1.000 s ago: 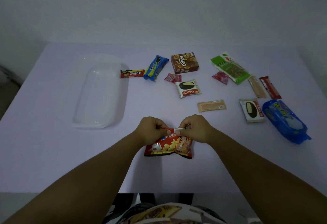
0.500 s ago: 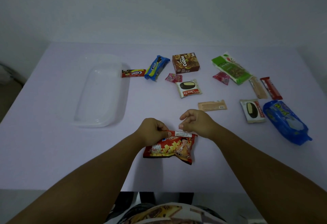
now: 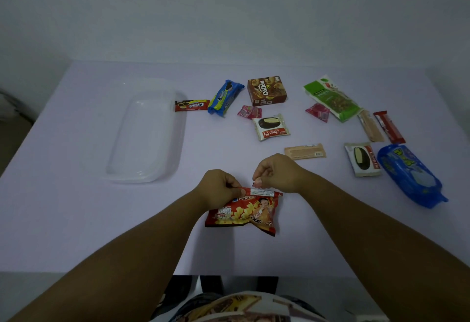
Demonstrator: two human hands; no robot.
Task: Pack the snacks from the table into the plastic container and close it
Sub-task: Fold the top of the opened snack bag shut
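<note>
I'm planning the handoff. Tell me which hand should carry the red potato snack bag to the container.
Left, probably. The left hand already pinches the potato snack bag, and the plastic container lies on its side. The right hand holds nothing.

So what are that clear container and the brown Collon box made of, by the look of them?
The container looks like thin, glossy transparent plastic: the table shows through it and its rim catches highlights. The Collon box looks like printed cardboard, with sharp folded edges and flat faces, though its finish is hard to judge.

Red potato-chip bag (image 3: 244, 211) lying flat near table front; clear plastic container (image 3: 147, 133) open, empty, at left.
</note>
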